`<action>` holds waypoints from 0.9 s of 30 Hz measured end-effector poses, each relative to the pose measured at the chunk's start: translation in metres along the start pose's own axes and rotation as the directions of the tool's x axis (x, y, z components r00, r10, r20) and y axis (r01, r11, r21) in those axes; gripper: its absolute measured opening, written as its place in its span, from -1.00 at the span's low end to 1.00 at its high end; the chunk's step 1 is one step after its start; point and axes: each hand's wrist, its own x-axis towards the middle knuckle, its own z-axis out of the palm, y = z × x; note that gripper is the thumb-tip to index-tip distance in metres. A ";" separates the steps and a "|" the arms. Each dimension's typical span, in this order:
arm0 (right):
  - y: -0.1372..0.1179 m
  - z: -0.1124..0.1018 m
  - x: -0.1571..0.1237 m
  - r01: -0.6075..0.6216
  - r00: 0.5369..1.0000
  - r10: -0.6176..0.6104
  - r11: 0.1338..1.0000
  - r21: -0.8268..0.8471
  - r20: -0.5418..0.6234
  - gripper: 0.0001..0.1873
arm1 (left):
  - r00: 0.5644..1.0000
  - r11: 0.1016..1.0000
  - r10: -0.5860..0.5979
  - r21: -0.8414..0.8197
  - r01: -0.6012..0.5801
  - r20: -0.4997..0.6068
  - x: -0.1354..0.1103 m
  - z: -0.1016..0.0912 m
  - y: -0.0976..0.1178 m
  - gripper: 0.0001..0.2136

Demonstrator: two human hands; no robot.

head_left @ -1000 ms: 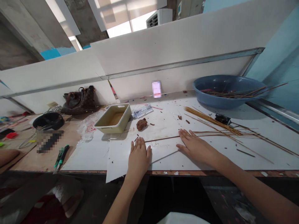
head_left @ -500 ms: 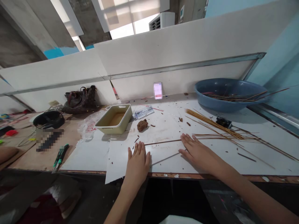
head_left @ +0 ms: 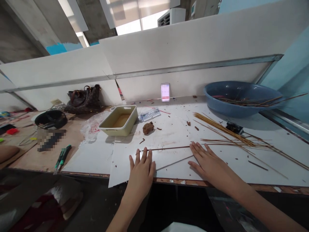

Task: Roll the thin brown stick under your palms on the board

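My left hand (head_left: 140, 172) lies flat, palm down, fingers together and stretched out on the white sheet (head_left: 169, 135) near the table's front edge. My right hand (head_left: 209, 162) also lies flat with fingers spread. A long thin brown-coated stick (head_left: 166, 148) lies under the fingertips of both hands, running left to right. A second thin stick (head_left: 175, 162) lies slanted between the hands. A brown lump of paste (head_left: 147, 127) sits beyond the left hand.
A pile of thin bamboo sticks (head_left: 229, 132) fans out to the right. A blue basin (head_left: 238, 97) holding sticks stands at the back right, a yellow tray (head_left: 119, 120) at centre left. A phone (head_left: 165, 91) leans on the partition. Bags and tools lie at left.
Both hands have slid back toward the table's front edge, palms still flat, and the coated stick has come with them under the fingertips.
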 end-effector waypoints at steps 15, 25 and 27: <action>-0.016 -0.026 0.040 -0.043 0.999 0.043 0.996 -0.074 -0.004 -0.08 | 0.987 0.979 0.145 -0.136 -0.152 -0.062 0.034 -0.010 0.055 -0.51; -0.065 -0.022 0.048 0.100 0.984 -0.114 0.990 0.103 0.138 -0.11 | 0.979 0.974 0.203 -0.107 -0.201 0.015 0.034 0.005 0.067 -0.46; -0.068 -0.019 0.036 0.108 0.985 -0.120 0.989 0.103 0.121 -0.09 | 0.977 0.973 0.215 -0.078 -0.215 -0.010 0.021 0.006 0.067 -0.46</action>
